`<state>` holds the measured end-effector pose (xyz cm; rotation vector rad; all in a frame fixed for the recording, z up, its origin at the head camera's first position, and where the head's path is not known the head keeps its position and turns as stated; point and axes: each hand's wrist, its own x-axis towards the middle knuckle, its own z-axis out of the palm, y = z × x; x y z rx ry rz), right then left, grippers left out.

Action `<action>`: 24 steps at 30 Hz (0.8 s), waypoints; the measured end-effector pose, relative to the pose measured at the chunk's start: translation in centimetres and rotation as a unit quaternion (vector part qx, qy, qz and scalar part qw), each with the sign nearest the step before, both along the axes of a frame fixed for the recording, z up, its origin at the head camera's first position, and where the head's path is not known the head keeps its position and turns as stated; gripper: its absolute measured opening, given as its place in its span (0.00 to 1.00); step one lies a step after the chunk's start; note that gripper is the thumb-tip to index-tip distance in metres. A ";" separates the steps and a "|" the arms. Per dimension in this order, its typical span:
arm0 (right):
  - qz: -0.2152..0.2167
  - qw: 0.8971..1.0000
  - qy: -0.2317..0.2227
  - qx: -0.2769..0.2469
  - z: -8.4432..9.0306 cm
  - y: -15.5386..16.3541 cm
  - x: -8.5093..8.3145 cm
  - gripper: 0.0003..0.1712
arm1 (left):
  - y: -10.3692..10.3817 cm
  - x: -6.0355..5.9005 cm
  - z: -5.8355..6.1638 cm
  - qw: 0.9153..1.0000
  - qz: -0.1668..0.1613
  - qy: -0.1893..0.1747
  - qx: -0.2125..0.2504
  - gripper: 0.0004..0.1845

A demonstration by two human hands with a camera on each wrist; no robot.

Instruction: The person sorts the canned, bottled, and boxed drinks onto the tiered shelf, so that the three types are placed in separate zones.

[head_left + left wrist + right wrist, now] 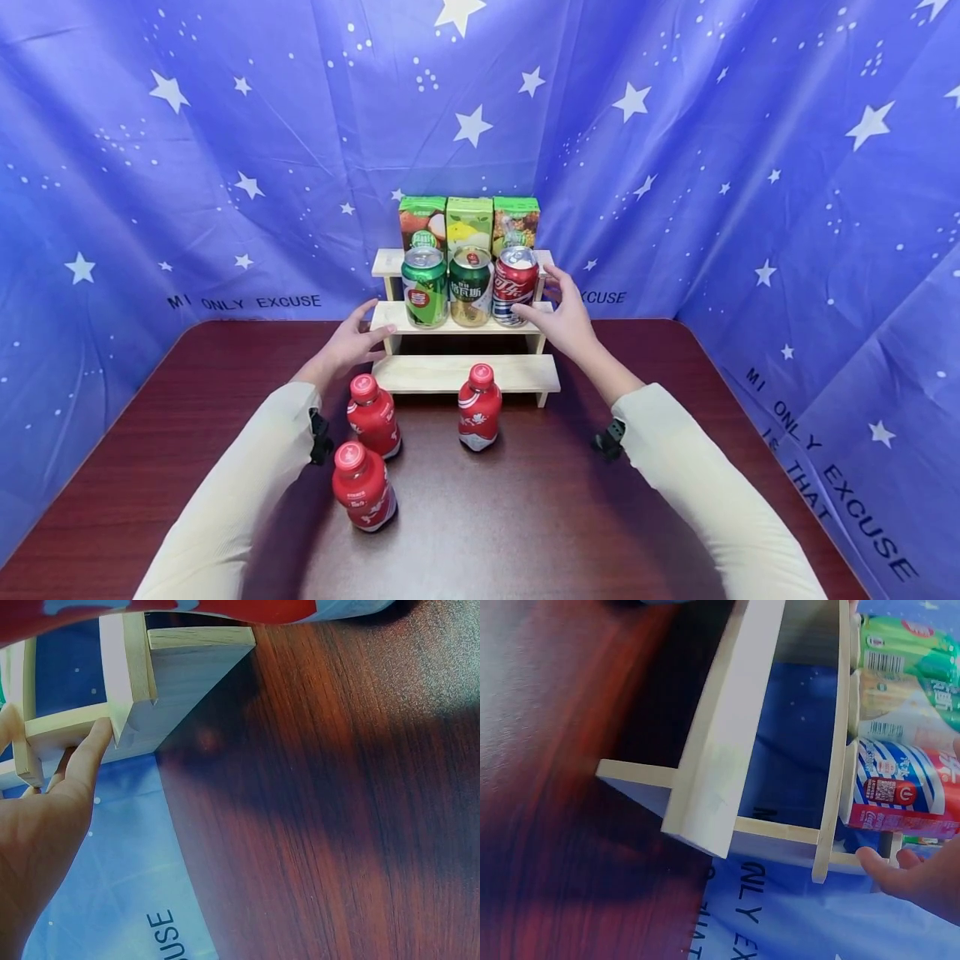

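Two hands (348,342) (564,317) flank the wooden rack (450,373), fingertips touching.

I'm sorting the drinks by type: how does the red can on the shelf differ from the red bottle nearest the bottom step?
The red can stands on the middle step of the wooden shelf, by the right hand; the red bottle stands on the table. The can has a flat silvery top; the bottle has a narrow neck and a red screw cap. Both are upright and mostly red with white markings.
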<state>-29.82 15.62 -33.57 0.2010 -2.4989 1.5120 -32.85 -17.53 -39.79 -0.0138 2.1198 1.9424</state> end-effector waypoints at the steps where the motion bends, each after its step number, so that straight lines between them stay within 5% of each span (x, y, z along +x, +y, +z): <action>1: -0.001 1.000 0.002 0.006 0.0 0.2 0.4 0.48 | 0.0 0.0 0.0 1.000 0.000 -0.002 0.000 0.42; 5: 0.026 1.000 0.009 0.000 -0.7 0.5 2.1 0.43 | 0.0 0.1 0.2 1.000 0.003 -0.004 -0.003 0.42; 10: 0.115 0.993 0.010 -0.009 -2.3 0.3 4.4 0.39 | 0.0 0.1 0.2 1.000 0.000 -0.001 -0.002 0.42; 15: 0.195 0.980 -0.041 -0.009 -4.0 -0.3 6.9 0.38 | 0.0 0.1 0.1 1.000 0.000 0.000 0.002 0.42; 24: 0.252 0.964 -0.085 -0.022 -7.0 -2.3 8.4 0.44 | 0.1 0.0 -0.1 1.000 0.005 -0.002 0.013 0.42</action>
